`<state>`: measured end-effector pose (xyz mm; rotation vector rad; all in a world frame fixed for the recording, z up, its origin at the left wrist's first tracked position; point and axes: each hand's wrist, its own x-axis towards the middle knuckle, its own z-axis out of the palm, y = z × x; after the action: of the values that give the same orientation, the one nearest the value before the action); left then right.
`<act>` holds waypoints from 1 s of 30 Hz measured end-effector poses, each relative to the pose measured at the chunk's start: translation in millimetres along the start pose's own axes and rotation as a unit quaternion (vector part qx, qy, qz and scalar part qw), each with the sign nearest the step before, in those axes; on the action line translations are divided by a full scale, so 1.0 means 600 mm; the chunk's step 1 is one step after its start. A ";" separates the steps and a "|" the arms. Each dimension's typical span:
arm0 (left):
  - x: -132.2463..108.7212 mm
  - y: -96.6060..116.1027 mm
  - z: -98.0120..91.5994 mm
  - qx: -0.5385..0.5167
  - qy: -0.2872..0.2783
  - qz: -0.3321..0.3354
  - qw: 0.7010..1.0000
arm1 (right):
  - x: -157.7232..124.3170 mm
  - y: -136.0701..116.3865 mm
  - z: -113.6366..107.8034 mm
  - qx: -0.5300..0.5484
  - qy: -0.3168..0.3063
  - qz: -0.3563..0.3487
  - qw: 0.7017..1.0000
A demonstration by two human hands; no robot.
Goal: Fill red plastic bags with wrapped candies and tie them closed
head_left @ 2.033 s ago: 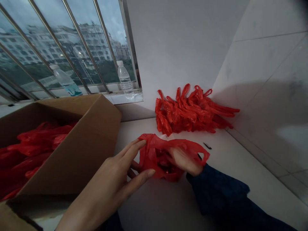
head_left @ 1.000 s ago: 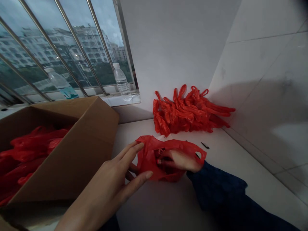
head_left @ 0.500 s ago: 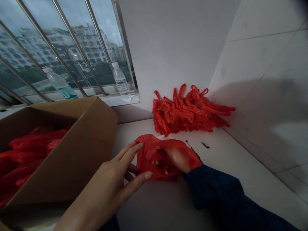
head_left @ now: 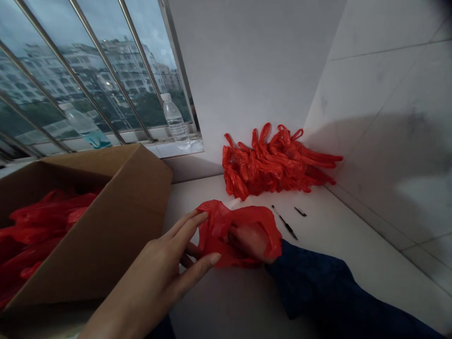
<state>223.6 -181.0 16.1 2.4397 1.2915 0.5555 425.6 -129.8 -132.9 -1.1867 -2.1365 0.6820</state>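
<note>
A red plastic bag (head_left: 215,226) lies with its mouth open on the white surface in front of me. My left hand (head_left: 176,254) is at the bag's left side, thumb and fingers spread apart, with the fingertips against the red plastic. Inside the bag's mouth is my right hand (head_left: 250,241), reaching in from the right under a dark blue sleeve (head_left: 314,273). Its fingertips are hidden in the bag, so whether they hold anything cannot be seen. A black pen (head_left: 285,223) lies just right of the bag, with its cap (head_left: 300,211) apart from it.
On the left stands a cardboard box (head_left: 141,221) containing red plastic bags (head_left: 38,226). A row of bunched red bags (head_left: 271,165) sits against the back wall. Two plastic bottles, one clear (head_left: 175,122) and one blue-labelled (head_left: 86,126), stand by the barred window. A tiled wall (head_left: 399,141) bounds the right side.
My right hand has moved left and deeper into the bag, and the bag's right rim has drawn in, uncovering the whole pen. My left hand has stayed nearly in place.
</note>
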 end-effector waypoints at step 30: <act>0.090 -0.024 0.062 -0.152 0.073 0.008 0.986 | -0.027 -0.067 -0.122 0.176 0.029 -0.041 0.983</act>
<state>258.7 -131.9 -12.8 2.1928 1.1433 0.8814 461.8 -151.8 -59.0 -0.9127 -1.9052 0.9301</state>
